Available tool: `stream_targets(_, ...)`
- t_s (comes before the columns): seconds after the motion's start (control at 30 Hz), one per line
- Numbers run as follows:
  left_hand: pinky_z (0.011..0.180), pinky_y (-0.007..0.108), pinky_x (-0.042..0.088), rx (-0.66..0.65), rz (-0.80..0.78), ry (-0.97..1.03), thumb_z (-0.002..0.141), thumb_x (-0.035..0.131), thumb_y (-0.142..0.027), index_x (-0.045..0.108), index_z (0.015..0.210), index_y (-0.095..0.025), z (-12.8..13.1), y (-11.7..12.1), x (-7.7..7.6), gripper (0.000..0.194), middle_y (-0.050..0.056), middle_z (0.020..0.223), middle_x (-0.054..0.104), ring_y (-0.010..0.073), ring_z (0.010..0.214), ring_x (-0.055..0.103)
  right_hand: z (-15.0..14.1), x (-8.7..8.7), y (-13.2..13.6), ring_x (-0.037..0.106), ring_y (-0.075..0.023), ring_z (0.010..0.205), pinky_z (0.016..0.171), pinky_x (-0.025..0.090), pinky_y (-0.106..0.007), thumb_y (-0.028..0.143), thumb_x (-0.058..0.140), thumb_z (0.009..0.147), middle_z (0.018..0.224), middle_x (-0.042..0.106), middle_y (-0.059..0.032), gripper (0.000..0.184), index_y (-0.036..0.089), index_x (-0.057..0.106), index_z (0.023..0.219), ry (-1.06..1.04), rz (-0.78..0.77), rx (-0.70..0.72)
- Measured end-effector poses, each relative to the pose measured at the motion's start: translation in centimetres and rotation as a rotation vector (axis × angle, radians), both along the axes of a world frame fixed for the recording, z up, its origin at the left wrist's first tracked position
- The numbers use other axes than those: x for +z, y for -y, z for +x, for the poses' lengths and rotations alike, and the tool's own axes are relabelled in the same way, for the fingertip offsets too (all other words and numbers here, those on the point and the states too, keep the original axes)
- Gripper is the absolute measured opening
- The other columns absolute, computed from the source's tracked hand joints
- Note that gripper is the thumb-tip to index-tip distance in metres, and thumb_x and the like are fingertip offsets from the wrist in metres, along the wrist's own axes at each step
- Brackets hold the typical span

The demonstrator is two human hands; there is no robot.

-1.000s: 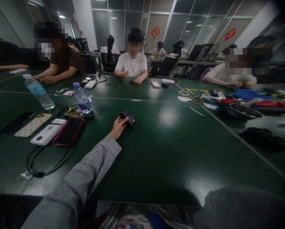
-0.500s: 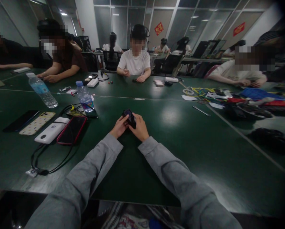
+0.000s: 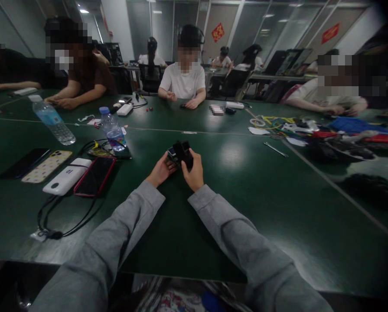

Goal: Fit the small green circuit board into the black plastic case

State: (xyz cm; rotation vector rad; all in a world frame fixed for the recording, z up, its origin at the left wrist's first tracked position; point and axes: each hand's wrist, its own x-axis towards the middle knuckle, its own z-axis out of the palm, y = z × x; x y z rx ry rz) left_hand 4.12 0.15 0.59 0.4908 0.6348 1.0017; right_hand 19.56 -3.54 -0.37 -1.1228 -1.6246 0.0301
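Observation:
My left hand (image 3: 161,170) is closed on a small dark boxy device (image 3: 172,152) with a pale edge, its fingers under and behind it. My right hand (image 3: 194,170) grips a flat black piece (image 3: 183,152) between thumb and fingers. The black piece stands tilted just right of the device and covers part of it. Whether the two are joined or only touching, I cannot tell. Both hands are above the green table (image 3: 220,208), around the middle of the view.
To the left lie two phones, a white power bank (image 3: 66,177) with a black cable and a red-edged phone (image 3: 95,176). Two water bottles (image 3: 113,130) stand behind them. A wrench (image 3: 275,149) and heaped cables (image 3: 278,123) are on the right. Several people sit around.
The hands have moved slightly apart. The black piece has come up in my right hand, away from the compact black shape that both hands held together.

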Motion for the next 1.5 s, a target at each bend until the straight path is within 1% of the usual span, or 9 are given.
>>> stream_targets(0.1,0.078,0.030,0.051,0.010,-0.009,0.012,0.093,0.052,-0.045,0.063,0.099,-0.015,-0.1,0.1,0.1,0.032,0.007,0.088,0.069,0.0166,0.078,0.066,1.3,0.1,-0.5,0.048,-0.0280,0.121,0.105,0.043,-0.053,0.032,0.050,0.092,0.127,0.048,-0.0139,0.055,0.022,0.034,0.144,-0.053,0.050,-0.100)
stream_targets(0.17,0.080,0.032,0.051,0.021,-0.019,0.033,0.094,0.051,-0.043,0.063,0.102,-0.015,-0.2,0.2,0.1,0.032,0.008,0.090,0.069,0.0174,0.081,0.066,2.6,-0.1,-1.2,0.048,-0.0280,0.120,0.104,0.043,-0.053,0.032,0.050,0.091,0.124,0.048,-0.0136,0.054,0.021,0.037,0.143,-0.053,0.036,-0.158)
stream_targets(0.27,0.085,0.035,0.051,0.030,-0.032,0.058,0.094,0.052,-0.043,0.062,0.105,-0.015,-0.3,0.1,0.1,0.032,0.009,0.094,0.069,0.0192,0.086,0.067,4.3,-1.0,-2.3,0.052,-0.0271,0.113,0.101,0.045,-0.051,0.031,0.053,0.088,0.119,0.050,-0.0134,0.052,0.018,0.044,0.138,-0.025,-0.033,-0.223)
stream_targets(0.37,0.085,0.036,0.051,0.021,-0.036,0.066,0.093,0.051,-0.046,0.061,0.105,-0.014,-0.4,0.0,-0.1,0.035,0.010,0.095,0.069,0.0205,0.088,0.066,5.1,-1.9,-3.0,0.053,-0.0277,0.110,0.098,0.047,-0.050,0.029,0.054,0.086,0.115,0.052,-0.0143,0.048,0.017,0.051,0.132,-0.001,-0.145,-0.256)
stream_targets(0.47,0.083,0.036,0.051,0.003,-0.040,0.078,0.093,0.050,-0.048,0.061,0.105,-0.013,-0.5,-0.1,-0.1,0.038,0.011,0.096,0.068,0.0213,0.088,0.066,4.9,-2.4,-3.1,0.053,-0.0291,0.111,0.096,0.048,-0.051,0.028,0.055,0.085,0.117,0.054,-0.0159,0.046,0.016,0.053,0.130,0.047,-0.225,-0.233)
stream_targets(0.63,0.084,0.036,0.050,-0.003,-0.052,0.099,0.093,0.050,-0.048,0.061,0.105,-0.014,-0.7,-0.1,0.0,0.038,0.011,0.094,0.069,0.0219,0.089,0.066,4.7,-2.5,-3.0,0.053,-0.0303,0.110,0.096,0.048,-0.050,0.025,0.057,0.083,0.117,0.055,-0.0179,0.046,0.013,0.055,0.127,0.087,-0.273,-0.230)
stream_targets(0.87,0.082,0.037,0.049,0.007,-0.067,0.096,0.094,0.047,-0.048,0.061,0.104,-0.014,-0.7,0.1,0.4,0.039,0.012,0.091,0.068,0.0224,0.086,0.066,4.8,-2.7,-3.1,0.051,-0.0314,0.109,0.093,0.047,-0.052,0.023,0.058,0.081,0.116,0.054,-0.0174,0.045,0.015,0.054,0.124,0.135,-0.265,-0.241)
stream_targets(1.13,0.080,0.036,0.049,-0.002,-0.050,0.103,0.094,0.046,-0.050,0.062,0.098,-0.014,-0.8,0.1,0.1,0.040,0.013,0.094,0.069,0.0232,0.087,0.066,4.6,-2.5,-3.0,0.049,-0.0314,0.111,0.094,0.045,-0.052,0.028,0.058,0.081,0.116,0.051,-0.0171,0.042,0.015,0.053,0.121,0.106,-0.227,-0.293)
stream_targets(1.5,0.080,0.037,0.050,0.004,-0.078,0.133,0.094,0.039,-0.056,0.060,0.105,-0.014,-0.9,0.1,0.1,0.048,0.013,0.091,0.068,0.0236,0.085,0.066,4.5,-2.4,-3.0,0.049,-0.0318,0.110,0.094,0.044,-0.053,0.032,0.057,0.082,0.117,0.051,-0.0184,0.040,0.013,0.053,0.118,0.095,-0.245,-0.299)
